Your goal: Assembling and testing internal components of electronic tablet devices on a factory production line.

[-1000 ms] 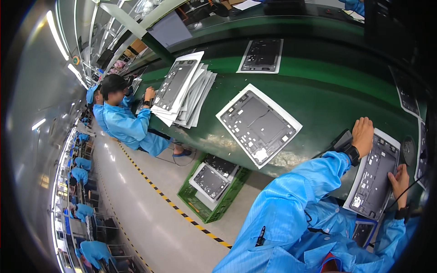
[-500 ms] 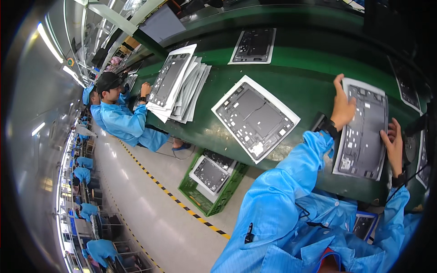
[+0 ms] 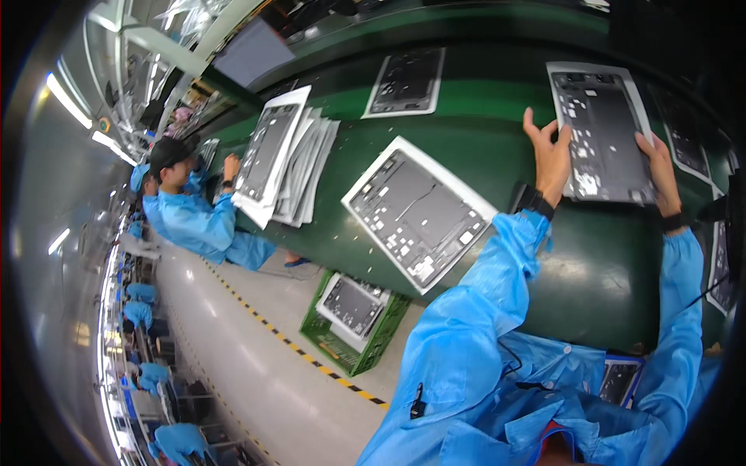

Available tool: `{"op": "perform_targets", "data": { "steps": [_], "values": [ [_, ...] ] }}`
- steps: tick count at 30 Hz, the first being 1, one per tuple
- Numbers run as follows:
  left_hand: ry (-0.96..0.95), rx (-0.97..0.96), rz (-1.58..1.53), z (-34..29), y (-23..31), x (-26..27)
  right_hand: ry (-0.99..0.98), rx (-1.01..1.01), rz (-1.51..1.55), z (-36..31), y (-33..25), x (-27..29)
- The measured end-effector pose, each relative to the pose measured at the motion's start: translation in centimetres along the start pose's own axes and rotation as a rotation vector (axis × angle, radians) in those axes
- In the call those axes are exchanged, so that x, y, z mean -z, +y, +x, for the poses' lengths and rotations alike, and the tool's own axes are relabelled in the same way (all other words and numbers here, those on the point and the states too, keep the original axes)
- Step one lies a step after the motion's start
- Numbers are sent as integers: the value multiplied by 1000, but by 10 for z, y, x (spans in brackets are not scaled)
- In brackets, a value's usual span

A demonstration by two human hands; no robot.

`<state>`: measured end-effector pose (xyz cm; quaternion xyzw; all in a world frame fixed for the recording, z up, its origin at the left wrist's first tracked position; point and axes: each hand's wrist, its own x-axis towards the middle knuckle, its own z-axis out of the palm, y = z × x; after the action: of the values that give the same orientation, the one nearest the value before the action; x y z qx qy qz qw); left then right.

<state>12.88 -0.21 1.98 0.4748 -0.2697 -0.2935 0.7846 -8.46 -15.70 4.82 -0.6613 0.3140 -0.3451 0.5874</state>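
Note:
A dark grey, flat device panel (image 3: 610,136) with small white patches lies on a white backing sheet at the far right of the bench. Along its left edge is my left hand (image 3: 550,163), fingers spread apart, with the thumb at the edge of the panel. My right hand (image 3: 660,172) grips the lower right edge, thumb on top and the other fingers mostly hidden. Whether the panel rests on the bench or is slightly raised, I cannot tell. Left of my left forearm, a similar panel (image 3: 420,210) lies tilted on its own white sheet.
The green bench (image 3: 497,163) also bears a stack of panels and white sheets (image 3: 287,163) and a far panel (image 3: 406,81). More panels (image 3: 688,144) lie at the right edge. A green crate (image 3: 353,365) on the floor holds panels. A co-worker in blue (image 3: 194,217) is beyond the stack.
The panel at my hands has moved away from me, toward the bench's far side. Both hands have moved outward and now sit lower along its edges. My left fingers have come off its face.

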Motion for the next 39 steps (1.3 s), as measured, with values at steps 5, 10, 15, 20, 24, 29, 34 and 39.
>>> {"op": "perform_targets", "data": {
  "steps": [5, 10, 15, 20, 24, 29, 34, 39],
  "values": [
    [-49, -255, 270, -28, -15, -12, 263, -88, -201, 84, 29, 31],
    [-58, -442, 728, -31, -15, -11, 285, -129, 90, 128, 46, 28],
    [-212, -426, 912, -37, -11, -19, 542, 67, -457, 116, 33, 65],
    [-281, -520, 1032, -37, -16, -19, 425, 222, -1231, 53, 1, 127],
    [-343, -530, 1077, -44, -19, -39, 373, -235, -1575, 8, -13, 168],
    [-378, -534, 1046, -48, -27, -58, 218, 101, -1350, -2, -5, 184],
    [-405, -517, 1006, -54, -34, -79, 156, 135, -1138, -3, -2, 193],
    [-414, -511, 995, -57, -39, -91, 30, 364, -1282, 2, -6, 186]
  ]
}}
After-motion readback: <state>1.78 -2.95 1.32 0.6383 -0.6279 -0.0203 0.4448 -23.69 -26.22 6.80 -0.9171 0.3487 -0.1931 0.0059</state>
